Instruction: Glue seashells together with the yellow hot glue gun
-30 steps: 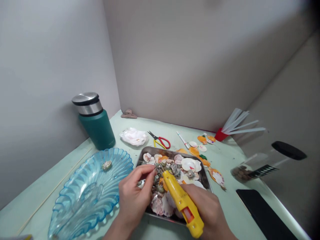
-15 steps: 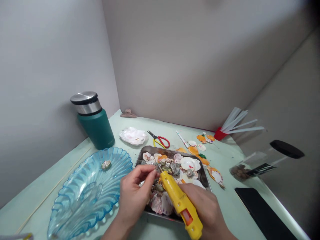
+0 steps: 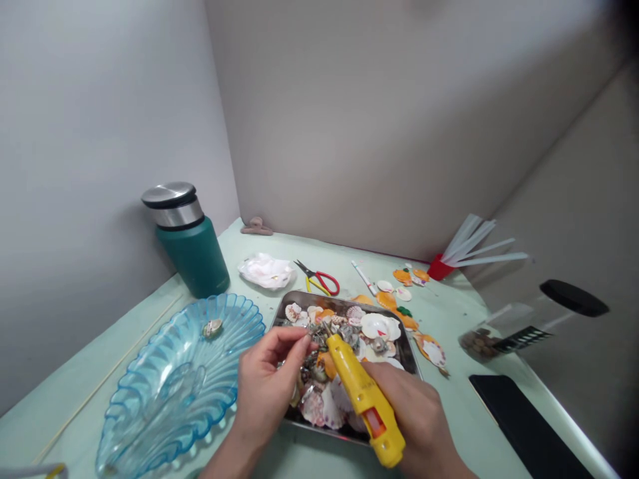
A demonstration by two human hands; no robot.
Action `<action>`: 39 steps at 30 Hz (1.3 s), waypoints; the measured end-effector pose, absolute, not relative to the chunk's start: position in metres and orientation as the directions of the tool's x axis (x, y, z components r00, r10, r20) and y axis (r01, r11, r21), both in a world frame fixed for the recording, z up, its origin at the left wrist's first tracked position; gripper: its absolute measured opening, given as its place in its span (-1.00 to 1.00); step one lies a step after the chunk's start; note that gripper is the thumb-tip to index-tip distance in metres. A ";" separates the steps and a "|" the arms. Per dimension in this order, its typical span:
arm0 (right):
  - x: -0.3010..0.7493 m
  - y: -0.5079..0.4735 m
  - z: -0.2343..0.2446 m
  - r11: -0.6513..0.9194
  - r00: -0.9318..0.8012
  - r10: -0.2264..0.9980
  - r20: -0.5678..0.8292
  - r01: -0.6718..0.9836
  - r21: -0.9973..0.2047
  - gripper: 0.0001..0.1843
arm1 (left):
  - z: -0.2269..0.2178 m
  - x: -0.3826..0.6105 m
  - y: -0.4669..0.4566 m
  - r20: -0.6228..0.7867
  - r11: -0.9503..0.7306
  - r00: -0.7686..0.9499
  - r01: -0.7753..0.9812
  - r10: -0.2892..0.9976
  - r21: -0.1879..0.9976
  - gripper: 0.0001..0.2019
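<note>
My right hand (image 3: 407, 402) grips a yellow hot glue gun (image 3: 362, 392), its nozzle pointing up and left over a metal tray (image 3: 412, 356). With thumb and fingertips together, my left hand (image 3: 269, 372) pinches something small above the tray's left side; the fingers cover most of it, so I cannot make out its kind. The glue gun's nozzle is close to the left fingertips. Below both hands, the tray is filled with seashells (image 3: 332, 406), some white, some orange, some purplish, and small grey-green snail shells.
A blue scalloped glass dish (image 3: 150, 392) with a small shell (image 3: 212, 328) sits left, before a green bottle (image 3: 194, 253). Behind the tray lie a large white shell (image 3: 267, 271), scissors (image 3: 322, 283) and a marker (image 3: 364, 277). A jar (image 3: 524, 319) and black phone (image 3: 524, 419) are right.
The glue gun's nozzle has shifted slightly right, a little away from my left fingertips. My left hand stays almost in place.
</note>
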State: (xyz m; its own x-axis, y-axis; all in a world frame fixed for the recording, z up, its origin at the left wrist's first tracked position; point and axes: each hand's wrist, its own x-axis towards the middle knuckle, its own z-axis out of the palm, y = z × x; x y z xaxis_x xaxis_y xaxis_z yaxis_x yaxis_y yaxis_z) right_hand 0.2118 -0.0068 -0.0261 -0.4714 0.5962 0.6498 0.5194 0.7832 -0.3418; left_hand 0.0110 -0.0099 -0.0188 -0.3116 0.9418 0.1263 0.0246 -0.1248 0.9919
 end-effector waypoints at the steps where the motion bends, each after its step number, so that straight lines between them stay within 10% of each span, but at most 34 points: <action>1: 0.212 -0.007 -0.025 0.778 -0.464 0.604 0.648 0.517 -0.357 -0.77 | -0.019 0.011 -0.010 0.122 -0.121 -0.315 0.022 0.941 0.992 -0.90; 22: 0.213 -0.008 -0.018 0.718 -0.420 0.694 0.585 0.462 -0.521 -0.86 | -0.013 0.010 -0.007 -0.096 0.024 -0.250 -0.280 0.964 0.960 -0.81; 33: 0.210 -0.008 -0.008 -0.030 -0.029 0.999 -0.032 0.069 -0.997 -0.66 | -0.013 0.007 -0.007 -0.139 0.044 -0.234 -0.370 0.962 0.928 -0.79; 39: 0.251 0.022 0.003 0.099 -0.069 0.995 0.070 0.671 -0.735 -0.64 | -0.010 0.012 -0.008 -0.143 0.068 -0.226 -0.312 0.964 0.948 -0.77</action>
State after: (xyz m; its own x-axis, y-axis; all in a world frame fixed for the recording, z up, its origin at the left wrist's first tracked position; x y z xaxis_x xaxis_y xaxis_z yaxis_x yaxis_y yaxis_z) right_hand 0.2508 0.0215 0.0034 -0.0693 0.9951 0.0702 0.6710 0.0986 -0.7348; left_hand 0.0118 -0.0082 -0.0103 -0.2256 0.9637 -0.1431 -0.3124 0.0676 0.9476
